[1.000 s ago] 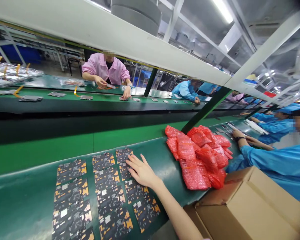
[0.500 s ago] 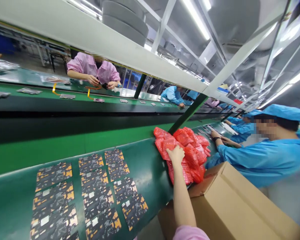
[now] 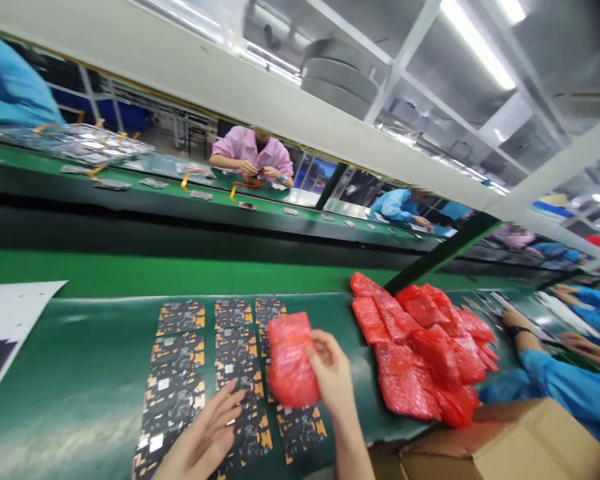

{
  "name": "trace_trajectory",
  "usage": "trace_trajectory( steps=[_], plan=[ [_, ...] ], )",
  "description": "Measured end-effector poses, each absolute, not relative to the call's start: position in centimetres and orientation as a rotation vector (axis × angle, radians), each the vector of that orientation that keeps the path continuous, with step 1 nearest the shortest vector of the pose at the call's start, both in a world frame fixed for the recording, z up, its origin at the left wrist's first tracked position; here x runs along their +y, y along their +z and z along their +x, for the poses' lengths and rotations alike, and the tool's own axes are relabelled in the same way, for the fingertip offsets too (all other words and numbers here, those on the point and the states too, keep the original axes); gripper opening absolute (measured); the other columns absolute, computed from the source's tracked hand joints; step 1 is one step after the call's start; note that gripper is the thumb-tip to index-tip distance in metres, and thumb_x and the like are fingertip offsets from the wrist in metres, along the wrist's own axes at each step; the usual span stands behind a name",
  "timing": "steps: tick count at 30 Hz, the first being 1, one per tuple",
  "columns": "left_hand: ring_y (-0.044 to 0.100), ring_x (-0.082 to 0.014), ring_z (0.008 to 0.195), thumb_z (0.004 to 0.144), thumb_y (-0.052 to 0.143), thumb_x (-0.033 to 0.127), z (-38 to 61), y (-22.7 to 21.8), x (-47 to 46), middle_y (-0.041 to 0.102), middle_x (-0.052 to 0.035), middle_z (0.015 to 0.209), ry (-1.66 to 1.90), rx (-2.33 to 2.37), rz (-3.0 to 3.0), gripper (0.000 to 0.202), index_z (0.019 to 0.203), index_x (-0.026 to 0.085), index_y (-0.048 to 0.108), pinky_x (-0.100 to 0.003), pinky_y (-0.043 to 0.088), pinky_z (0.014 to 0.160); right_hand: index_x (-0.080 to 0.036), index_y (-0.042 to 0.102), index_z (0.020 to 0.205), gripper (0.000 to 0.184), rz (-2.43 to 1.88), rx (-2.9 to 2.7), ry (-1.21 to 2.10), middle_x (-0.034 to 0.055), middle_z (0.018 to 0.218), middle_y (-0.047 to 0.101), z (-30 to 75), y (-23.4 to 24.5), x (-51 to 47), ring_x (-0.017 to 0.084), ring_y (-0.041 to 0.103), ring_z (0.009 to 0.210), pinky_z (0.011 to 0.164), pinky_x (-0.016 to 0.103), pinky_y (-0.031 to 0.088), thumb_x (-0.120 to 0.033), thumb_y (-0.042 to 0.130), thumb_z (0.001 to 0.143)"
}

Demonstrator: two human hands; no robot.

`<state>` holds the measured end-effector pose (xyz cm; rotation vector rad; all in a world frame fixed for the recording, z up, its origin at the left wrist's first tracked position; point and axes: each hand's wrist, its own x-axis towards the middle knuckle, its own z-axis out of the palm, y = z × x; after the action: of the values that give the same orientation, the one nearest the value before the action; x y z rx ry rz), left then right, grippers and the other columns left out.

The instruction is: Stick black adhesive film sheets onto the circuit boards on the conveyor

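Right hand [image 3: 333, 377] has a red bag [image 3: 291, 360], a bubble-film pouch, held up by its right edge. Fingers [image 3: 319, 347] clamped on the film. Bag stands nearly upright over the top of the boards' right column, slightly tilted; cannot tell whether it touches them.

Left hand [image 3: 205, 427] low in frame, holding nothing. Its fingers [image 3: 233, 400] are spread apart above the middle column of boards, near the right hand but not touching it. Contact with the boards unclear.

Boards [image 3: 177, 373]: black circuit panels with gold-orange patches, flat in three columns on the green tabletop [image 3: 95, 353]. White sheet [image 3: 10, 320] with a dark patch lies to their left, on the same tabletop.

Pile of red bags [image 3: 420, 347] heaped just right of the right hand, same surface. Cardboard box [image 3: 510, 443] below the pile, past the tabletop's near edge, top partly in frame.

Co-worker's blue sleeve [image 3: 565, 390] at right, arm reaching onto the tabletop, watch [image 3: 519, 331] on the wrist. Across the line, a person in a pink smock [image 3: 253, 150] has both hands close together over an orange strip [image 3: 247, 182]. Smaller boards [image 3: 201, 195] with orange tabs sit along the far green belt [image 3: 145, 188]. Farther down, a person in blue [image 3: 397, 205] leans over that belt.
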<state>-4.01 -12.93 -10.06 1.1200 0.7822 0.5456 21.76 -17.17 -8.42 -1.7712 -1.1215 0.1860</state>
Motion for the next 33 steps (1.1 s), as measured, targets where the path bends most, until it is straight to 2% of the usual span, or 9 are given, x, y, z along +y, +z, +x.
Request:
trace_trajectory(
  steps=[4, 8, 12, 16, 19, 23, 26, 30, 33],
  plan=[
    [0.055, -0.0308, 0.124, 0.076, 0.063, 0.069, -3.4, -9.2, -13.1, 0.053, -0.0152, 0.139, 0.680, 0.896, 0.902, 0.086, 0.141, 0.017, 0.039, -0.040, 0.046, 0.105, -0.022, 0.068, 0.103, 0.019, -1.522, -1.520, 0.389, 0.0094, 0.105, 0.065, 13.1, -7.0, -16.9, 0.020, 0.066, 0.096, 0.080, 0.029, 0.056, -0.023, 0.051, 0.094],
    [0.057, -0.0307, 0.118, 0.080, 0.057, 0.058, -5.9, -8.8, -12.7, 0.056, -0.0184, 0.133, 0.597, 1.029, 1.157, 0.073, 0.131, 0.009, 0.043, -0.039, 0.046, 0.103, -0.020, 0.068, 0.095, 0.018, -1.408, -1.986, 0.170, 0.0066, 0.091, 0.065, 11.3, -5.9, -15.4, 0.018, 0.063, 0.081, 0.072, 0.028, 0.053, -0.015, 0.051, 0.095],
    [0.060, -0.0276, 0.110, 0.082, 0.050, 0.047, -7.7, -8.1, -12.8, 0.060, -0.0159, 0.127, 0.553, 1.091, 1.274, 0.059, 0.127, 0.009, 0.045, -0.036, 0.046, 0.100, -0.019, 0.066, 0.088, 0.014, -1.371, -2.245, 0.096, 0.0077, 0.089, 0.069, 10.9, -6.2, -13.7, 0.021, 0.062, 0.076, 0.069, 0.032, 0.050, -0.014, 0.053, 0.091],
    [0.059, -0.0255, 0.110, 0.083, 0.048, 0.036, -8.3, -7.2, -13.2, 0.063, -0.0107, 0.122, 0.497, 1.092, 1.359, 0.050, 0.127, 0.013, 0.049, -0.031, 0.046, 0.097, -0.019, 0.061, 0.077, 0.015, -1.544, -2.002, 0.481, 0.0092, 0.081, 0.066, 10.1, -6.1, -11.4, 0.023, 0.062, 0.074, 0.070, 0.034, 0.048, -0.013, 0.050, 0.082],
    [0.062, -0.0237, 0.100, 0.083, 0.049, 0.029, -9.3, -6.6, -13.2, 0.067, -0.0068, 0.112, 0.431, 1.064, 1.422, 0.044, 0.124, 0.015, 0.053, -0.029, 0.049, 0.087, -0.020, 0.056, 0.076, 0.009, -1.569, -1.896, 0.679, 0.0032, 0.070, 0.060, 9.2, -5.3, -8.9, 0.018, 0.058, 0.065, 0.064, 0.029, 0.046, -0.015, 0.050, 0.080],
    [0.063, -0.0210, 0.096, 0.084, 0.050, 0.023, -11.5, -6.1, -12.4, 0.067, -0.0050, 0.107, 0.455, 0.981, 1.443, 0.035, 0.117, 0.015, 0.056, -0.028, 0.048, 0.088, -0.020, 0.051, 0.072, 0.004, -1.500, -1.711, 1.152, -0.0037, 0.060, 0.052, 6.9, -3.7, -6.1, 0.011, 0.048, 0.052, 0.054, 0.023, 0.039, -0.018, 0.053, 0.075],
    [0.062, -0.0210, 0.090, 0.082, 0.053, 0.022, -13.4, -5.9, -11.5, 0.068, -0.0048, 0.101, 0.419, 0.911, 1.440, 0.028, 0.108, 0.014, 0.059, -0.027, 0.050, 0.083, -0.019, 0.054, 0.070, 0.011, -1.341, -1.589, 1.539, -0.0040, 0.059, 0.053, 5.5, -2.0, -5.1, 0.009, 0.045, 0.052, 0.054, 0.022, 0.037, -0.027, 0.061, 0.072],
    [0.065, -0.0214, 0.091, 0.079, 0.063, 0.032, -16.2, -5.8, -10.2, 0.070, -0.0061, 0.106, 0.366, 0.701, 1.371, 0.036, 0.110, 0.014, 0.061, -0.026, 0.052, 0.080, -0.018, 0.056, 0.068, 0.032, -1.135, -1.393, 1.993, -0.0097, 0.046, 0.040, 5.3, 0.0, -4.2, 0.005, 0.031, 0.041, 0.045, 0.022, 0.032, -0.045, 0.074, 0.066],
    [0.067, -0.0250, 0.094, 0.070, 0.073, 0.055, -17.9, -6.1, -9.3, 0.070, -0.0105, 0.110, 0.316, 0.505, 1.267, 0.063, 0.115, 0.011, 0.062, -0.028, 0.055, 0.082, -0.018, 0.058, 0.072, 0.041, -1.048, -1.242, 2.177, -0.0150, 0.043, 0.026, 5.3, -0.2, -3.7, 0.002, 0.013, 0.038, 0.038, 0.018, 0.017, -0.050, 0.082, 0.061]
  ],
)
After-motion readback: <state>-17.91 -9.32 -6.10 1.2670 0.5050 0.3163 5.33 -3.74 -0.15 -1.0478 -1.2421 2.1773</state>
